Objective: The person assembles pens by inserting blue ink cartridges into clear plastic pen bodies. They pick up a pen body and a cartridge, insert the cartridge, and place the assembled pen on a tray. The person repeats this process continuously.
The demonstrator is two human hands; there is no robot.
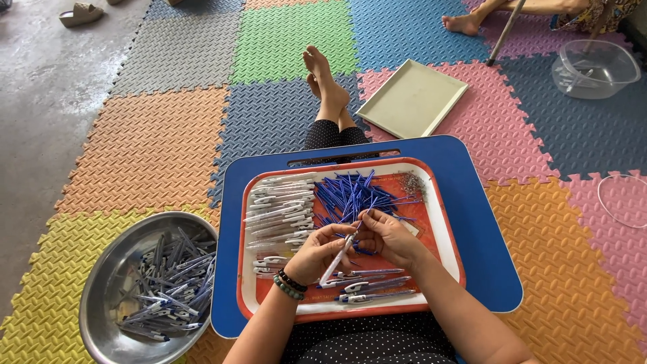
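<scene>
Both hands, left and right, grip one white pen closed-fingered over orange tray holding white barrels, blue refills. Steel bowl holds finished pens.

Seen low in the centre of the frame: left hand and right hand meeting over an orange-rimmed tray, fingers pinched together on a white pen barrel slanting down to the left. On the tray, white pen barrels stacked at the left, blue refills heaped at the top middle, a few assembled pens along the near edge, all resting on a blue lap table. At lower left, a steel bowl full of pens; at upper right, an empty cream tray and a clear plastic tub on coloured foam mats.
</scene>
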